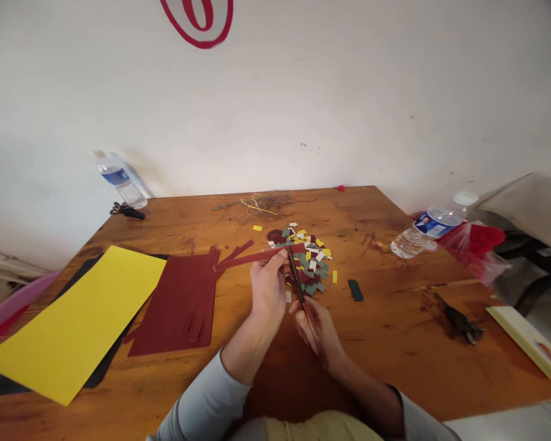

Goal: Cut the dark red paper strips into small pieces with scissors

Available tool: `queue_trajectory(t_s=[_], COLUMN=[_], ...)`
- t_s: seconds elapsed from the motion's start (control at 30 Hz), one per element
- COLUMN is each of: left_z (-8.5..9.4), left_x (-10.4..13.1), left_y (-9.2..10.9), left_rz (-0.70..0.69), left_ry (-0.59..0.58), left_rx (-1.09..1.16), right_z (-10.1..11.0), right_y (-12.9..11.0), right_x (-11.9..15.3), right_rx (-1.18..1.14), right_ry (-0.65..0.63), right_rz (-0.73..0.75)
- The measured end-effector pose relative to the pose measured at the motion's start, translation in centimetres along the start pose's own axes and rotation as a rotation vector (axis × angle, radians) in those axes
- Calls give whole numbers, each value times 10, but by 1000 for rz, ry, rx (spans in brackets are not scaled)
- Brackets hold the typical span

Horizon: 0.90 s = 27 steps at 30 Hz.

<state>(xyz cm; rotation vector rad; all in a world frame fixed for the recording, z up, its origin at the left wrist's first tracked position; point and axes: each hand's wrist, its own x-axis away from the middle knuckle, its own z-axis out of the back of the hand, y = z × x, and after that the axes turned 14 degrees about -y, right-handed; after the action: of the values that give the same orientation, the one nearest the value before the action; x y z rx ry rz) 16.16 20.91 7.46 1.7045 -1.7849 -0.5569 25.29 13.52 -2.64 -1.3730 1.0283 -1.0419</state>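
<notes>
My left hand (pixel 269 278) pinches a dark red paper strip (pixel 239 260) near its right end, the rest of it stretching out to the left. In my right hand (pixel 319 327) is a pair of scissors (pixel 297 275), its blades pointing away from me and meeting the strip beside my left fingertips. Whether the blades are apart or together is hard to make out. Beneath both hands lies a pile of small cut paper pieces (pixel 313 264) in grey-green, yellow, white and dark red. Left of my hands, dark red sheets (pixel 174 300) carry several loose strips.
A yellow sheet (pixel 82 318) lies over black sheets at the left. Water bottles stand at the back left (pixel 122 180) and the right (pixel 434 223). Thin wires (pixel 259 205) lie at the back. A dark tool (pixel 459 321) and a pale box (pixel 528 343) are at the right.
</notes>
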Motion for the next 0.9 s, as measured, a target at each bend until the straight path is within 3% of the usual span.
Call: queue_trajectory(t_s=[0.9], left_z=[1], left_x=[0], left_y=[-2], left_rz=[-20], left_ry=[-21], left_rx=[20], right_z=[0], right_y=[4], right_x=[0], right_rx=[-107], right_ry=[-48], right_rz=[-56])
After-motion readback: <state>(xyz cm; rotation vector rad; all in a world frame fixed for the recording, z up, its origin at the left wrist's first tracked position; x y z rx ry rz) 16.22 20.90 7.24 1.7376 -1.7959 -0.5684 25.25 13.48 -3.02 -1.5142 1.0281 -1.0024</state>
